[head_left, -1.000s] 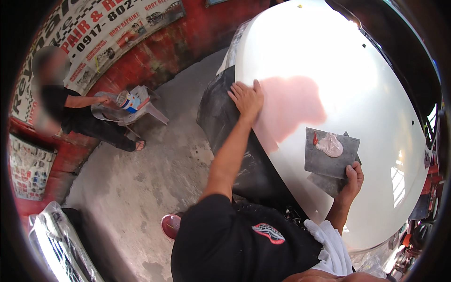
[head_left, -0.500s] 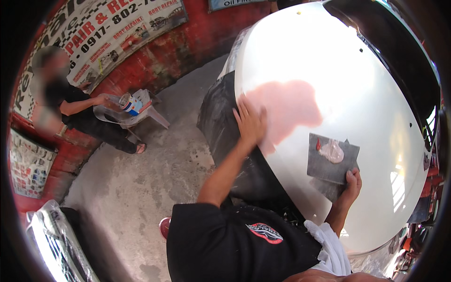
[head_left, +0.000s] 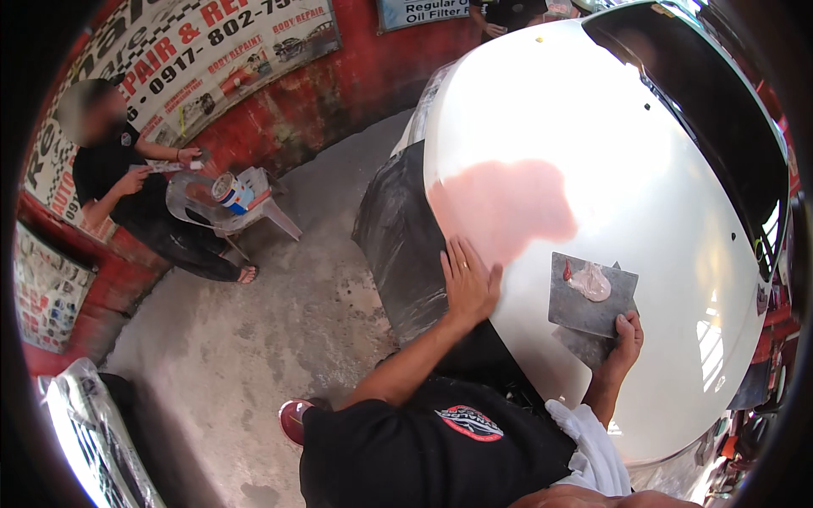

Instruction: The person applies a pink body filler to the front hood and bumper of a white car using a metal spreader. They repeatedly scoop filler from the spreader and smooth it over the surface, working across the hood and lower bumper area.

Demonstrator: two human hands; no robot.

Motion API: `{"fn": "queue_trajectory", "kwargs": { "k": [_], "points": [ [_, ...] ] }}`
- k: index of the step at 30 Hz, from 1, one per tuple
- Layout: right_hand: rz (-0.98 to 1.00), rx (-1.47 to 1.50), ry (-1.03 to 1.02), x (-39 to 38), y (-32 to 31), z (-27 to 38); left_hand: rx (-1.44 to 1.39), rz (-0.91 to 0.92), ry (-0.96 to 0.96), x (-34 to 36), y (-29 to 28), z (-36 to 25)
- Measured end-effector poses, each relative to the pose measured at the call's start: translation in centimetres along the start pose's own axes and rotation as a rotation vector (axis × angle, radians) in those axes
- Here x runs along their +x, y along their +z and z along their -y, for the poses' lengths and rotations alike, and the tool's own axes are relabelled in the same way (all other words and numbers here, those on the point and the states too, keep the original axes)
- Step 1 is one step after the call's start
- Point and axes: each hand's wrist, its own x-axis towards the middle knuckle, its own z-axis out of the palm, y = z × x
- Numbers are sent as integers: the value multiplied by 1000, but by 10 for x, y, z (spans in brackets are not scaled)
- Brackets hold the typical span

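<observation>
Head view showed the pink filler patch (head_left: 506, 207) spread across the near-left part of the white car hood (head_left: 644, 152). The left hand (head_left: 467, 284) lay flat just below that patch, fingers spread and together pressing on the bare panel, holding nothing, apparently to feel the surface by touch. The right hand (head_left: 625, 343) was closed on the lower edge of a grey mixing board (head_left: 593, 295), thumb on top, keeping it level and resting on the hood so the pale lump of putty (head_left: 589, 282) and the red dab beside it stayed put. A white rag (head_left: 593, 449) hung at the person's waist, within reach. Dark plastic sheeting (head_left: 398, 245) masked the fender beside the patch. Well apart, a seated person (head_left: 127, 195) worked beside a plastic chair (head_left: 241, 207) holding a can (head_left: 229, 190).
</observation>
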Motion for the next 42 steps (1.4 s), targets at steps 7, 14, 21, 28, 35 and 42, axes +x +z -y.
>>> {"fn": "queue_trajectory", "kwargs": {
  "k": [7,14,21,28,35,42],
  "points": [
    [47,-34,-20,-5,10,8,-61,-78,-157,104,1,41],
    [54,-12,-34,-4,10,12,22,-57,-17,65,-11,22],
    [-24,9,-19,-8,31,19,5,-55,8,5,4,5],
    [61,-47,-37,-10,30,27,-26,51,-214,145,-13,53],
    [-14,-6,-17,-4,13,7,3,2,20,-13,5,-6],
    [22,-15,-25,-4,13,12,-162,-73,-181,106,3,44]
  ]
}}
